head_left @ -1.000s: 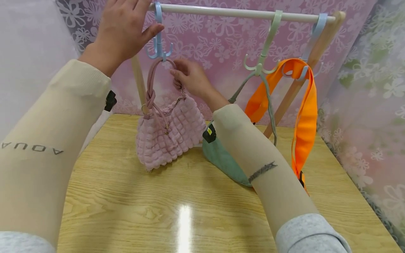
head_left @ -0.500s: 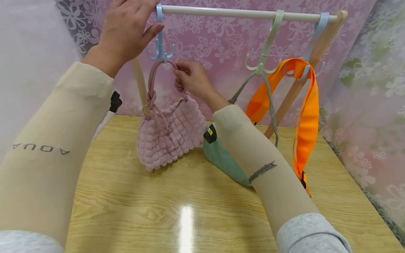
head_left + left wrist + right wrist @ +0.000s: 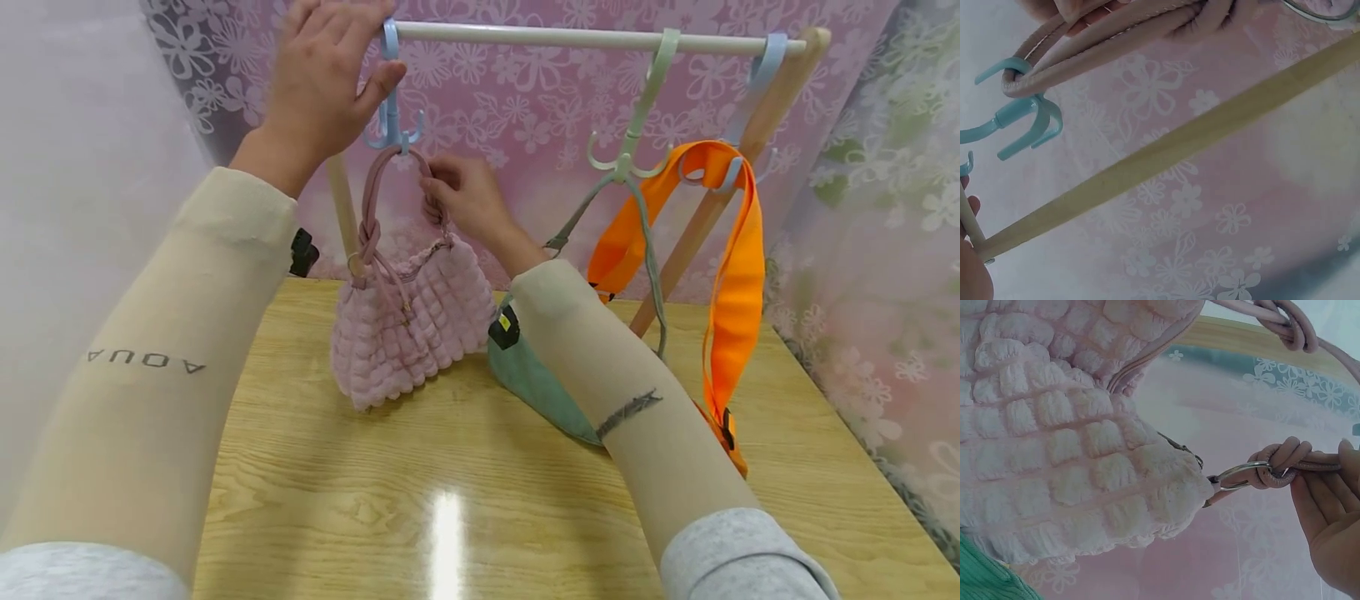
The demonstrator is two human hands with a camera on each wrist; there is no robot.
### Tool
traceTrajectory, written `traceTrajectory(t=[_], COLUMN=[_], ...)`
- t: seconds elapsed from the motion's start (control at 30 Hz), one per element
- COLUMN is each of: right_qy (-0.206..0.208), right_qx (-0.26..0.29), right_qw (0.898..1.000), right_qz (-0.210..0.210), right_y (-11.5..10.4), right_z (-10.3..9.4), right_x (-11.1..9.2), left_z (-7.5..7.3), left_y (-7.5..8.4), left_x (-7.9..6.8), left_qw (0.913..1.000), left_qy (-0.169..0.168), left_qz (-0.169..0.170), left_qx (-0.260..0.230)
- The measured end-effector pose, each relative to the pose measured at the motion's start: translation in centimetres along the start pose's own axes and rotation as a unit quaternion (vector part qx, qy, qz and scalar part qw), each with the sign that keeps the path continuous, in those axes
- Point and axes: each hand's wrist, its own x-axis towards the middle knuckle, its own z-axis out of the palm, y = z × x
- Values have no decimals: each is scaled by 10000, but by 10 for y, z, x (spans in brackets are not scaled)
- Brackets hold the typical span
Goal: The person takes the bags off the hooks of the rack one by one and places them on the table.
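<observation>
A pink puffy handbag (image 3: 412,333) hangs by its knotted handle (image 3: 1110,44) from one prong of a light-blue hook (image 3: 392,117). My right hand (image 3: 468,196) pinches the right side of that handle, just beyond the knot (image 3: 1279,462) by the metal ring. My left hand (image 3: 322,92) is up at the left end of a white rail (image 3: 525,35); in the left wrist view its fingers (image 3: 972,205) show round the rail, next to the wooden leg (image 3: 1147,153). The bag's base hangs close over the tabletop.
To the right, a green bag (image 3: 536,383) hangs from a pale green hook (image 3: 626,158), partly behind my right forearm. An orange strap (image 3: 735,308) loops over another blue hook (image 3: 765,62) near the right wooden leg (image 3: 697,217). Below lies a wood-grain table (image 3: 360,500).
The head view has shifted a little, so the rail, bags and both hands appear slightly lower and further right. Both hands keep their places on the rail and the bag's handle.
</observation>
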Motion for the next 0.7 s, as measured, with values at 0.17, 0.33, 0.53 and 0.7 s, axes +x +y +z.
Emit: traceTrajectory(t=[0.17,0.33,0.53,0.7], right_qy=[70,-62,-82,-2], right_qx=[-104,-175,-372,-245], right_qw=[9999,9998,9991,9995], right_qz=[53,102,168,182], right_y=[0,0,4,6], right_z=[1,0,1,-1], right_x=[-2,-4,-6,-7], left_z=[6,7,7,5], left_y=[1,3,6,9], left_x=[1,3,4,5], left_qw=[9992,9991,9992,9986], left_qy=[400,433,169,242], left_qz=[47,-9,-356,-435], left_qx=[-63,-39,-23,-159])
